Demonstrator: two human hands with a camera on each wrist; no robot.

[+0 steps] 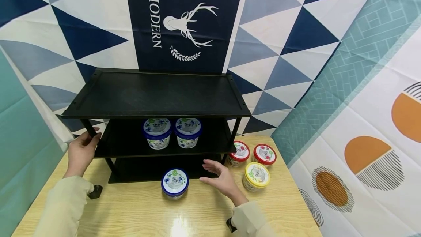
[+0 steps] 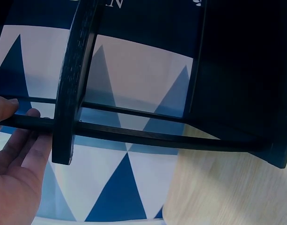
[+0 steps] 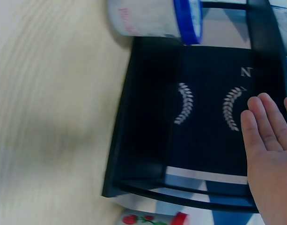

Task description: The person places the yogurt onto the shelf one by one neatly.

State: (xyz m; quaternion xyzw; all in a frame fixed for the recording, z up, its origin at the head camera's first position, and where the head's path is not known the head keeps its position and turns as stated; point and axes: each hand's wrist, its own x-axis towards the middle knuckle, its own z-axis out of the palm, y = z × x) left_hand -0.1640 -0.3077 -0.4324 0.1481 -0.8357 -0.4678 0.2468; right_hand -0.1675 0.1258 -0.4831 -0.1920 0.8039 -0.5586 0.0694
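A black three-tier shelf (image 1: 158,96) stands against the wall. My left hand (image 1: 81,153) holds its left front post (image 1: 88,127) just above the middle tier; in the left wrist view the thumb and fingers (image 2: 38,150) lie on either side of that post (image 2: 28,123). My right hand (image 1: 219,178), fingers extended and holding nothing, hovers by the bottom tier's front right corner. On the table left of it sits a blue-lidded tub (image 1: 175,183), close before the bottom tier. Two more blue-lidded tubs (image 1: 157,133) (image 1: 188,132) stand side by side on the middle tier.
Right of the shelf, two red-lidded tubs (image 1: 241,151) (image 1: 264,154) and a yellow-lidded tub (image 1: 256,176) stand on the wooden table (image 1: 138,211). Patterned cloth (image 1: 269,21) covers the wall behind. The top tier overhangs the middle one.
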